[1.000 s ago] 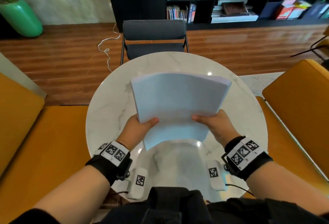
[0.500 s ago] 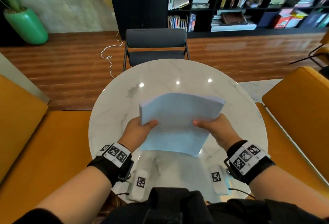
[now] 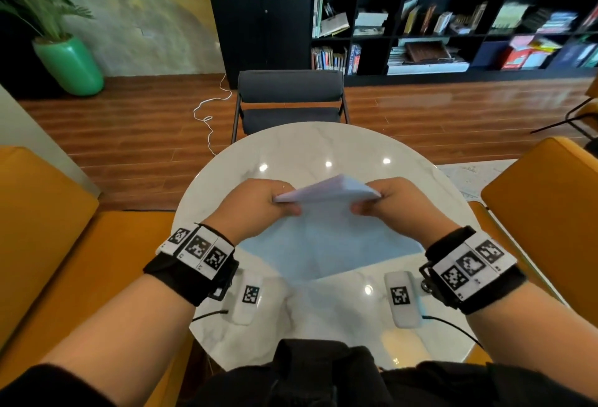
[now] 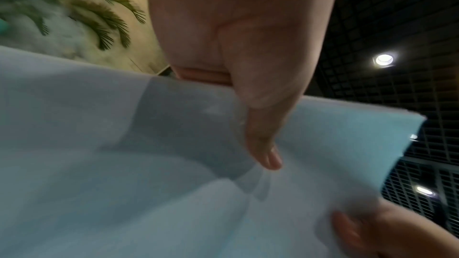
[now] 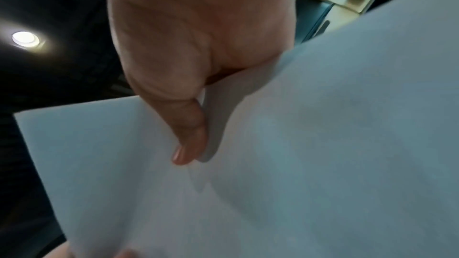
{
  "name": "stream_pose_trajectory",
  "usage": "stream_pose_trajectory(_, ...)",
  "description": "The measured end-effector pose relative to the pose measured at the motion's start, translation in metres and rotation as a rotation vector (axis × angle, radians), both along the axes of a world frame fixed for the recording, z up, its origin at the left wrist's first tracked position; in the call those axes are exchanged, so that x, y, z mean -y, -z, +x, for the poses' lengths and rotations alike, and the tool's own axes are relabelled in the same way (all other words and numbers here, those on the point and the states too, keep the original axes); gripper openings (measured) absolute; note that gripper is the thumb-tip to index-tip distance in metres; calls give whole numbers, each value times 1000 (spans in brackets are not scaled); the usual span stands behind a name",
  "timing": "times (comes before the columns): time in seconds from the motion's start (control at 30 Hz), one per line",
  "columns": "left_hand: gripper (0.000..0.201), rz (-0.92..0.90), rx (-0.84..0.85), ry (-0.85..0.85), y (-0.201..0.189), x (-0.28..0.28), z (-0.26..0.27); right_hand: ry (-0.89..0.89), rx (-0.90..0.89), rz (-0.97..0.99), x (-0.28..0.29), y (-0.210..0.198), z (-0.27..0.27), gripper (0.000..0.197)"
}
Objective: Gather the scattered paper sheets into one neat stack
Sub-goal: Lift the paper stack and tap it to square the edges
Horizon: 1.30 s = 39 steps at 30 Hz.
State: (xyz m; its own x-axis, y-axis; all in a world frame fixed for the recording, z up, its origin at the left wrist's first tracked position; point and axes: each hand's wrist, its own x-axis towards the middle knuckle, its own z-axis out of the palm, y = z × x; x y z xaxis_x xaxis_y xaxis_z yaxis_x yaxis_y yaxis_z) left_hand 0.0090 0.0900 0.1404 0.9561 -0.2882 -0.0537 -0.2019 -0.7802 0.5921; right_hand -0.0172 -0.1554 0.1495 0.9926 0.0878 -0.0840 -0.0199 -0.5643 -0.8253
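A stack of white paper sheets [image 3: 326, 212] stands nearly upright over the middle of the round marble table [image 3: 323, 144], its top edge tipped away from me. My left hand [image 3: 259, 204] grips its left side, thumb on the near face. My right hand [image 3: 391, 201] grips the right side the same way. In the left wrist view my thumb [image 4: 261, 144] presses the paper stack [image 4: 124, 164]. The right wrist view has my thumb [image 5: 188, 134] on the paper stack [image 5: 323, 144]. Whether the lower edge touches the table I cannot tell.
Two small white tagged devices [image 3: 247, 296] [image 3: 403, 298] with cables lie on the near part of the table. Orange seats [image 3: 48, 244] [image 3: 550, 199] flank it. A dark chair [image 3: 291, 99] stands at the far side, a bookshelf [image 3: 420, 27] behind.
Both hands have swung the paper stack from lying tilted toward me to standing nearly on edge, lowering it toward the table. The head view has tilted up.
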Motion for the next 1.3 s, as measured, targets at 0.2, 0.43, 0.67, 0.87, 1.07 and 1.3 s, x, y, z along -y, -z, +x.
stream_pose_trajectory(0.2, 12, -72, -73, -133, 13, -45, 3, 152, -112, 310, 44, 4, -1, 11)
stream_pose_trajectory(0.43, 85, -1110, -509, -165, 39, -45, -3, 142, -175, 662, 58, 15, 6, 22)
stream_pose_trajectory(0.67, 45, -966, -555, -263, 46, -19, -11, 173, -281, 735, 58, 44, 9, 39)
stream_pose_trajectory(0.87, 16, -719, -256, -530, 65, 17, -19, 414, -104, 593, 24, 83, -5, 24)
stream_pose_trajectory(1.07, 16, -779, -24, -577, 70, 21, -22, 510, 111, 435, 7, 78, -6, 17)
stream_pose_trajectory(1.3, 19, -619, -225, -514, 146, 5, -42, 562, -256, 291, 11, 141, -23, 17)
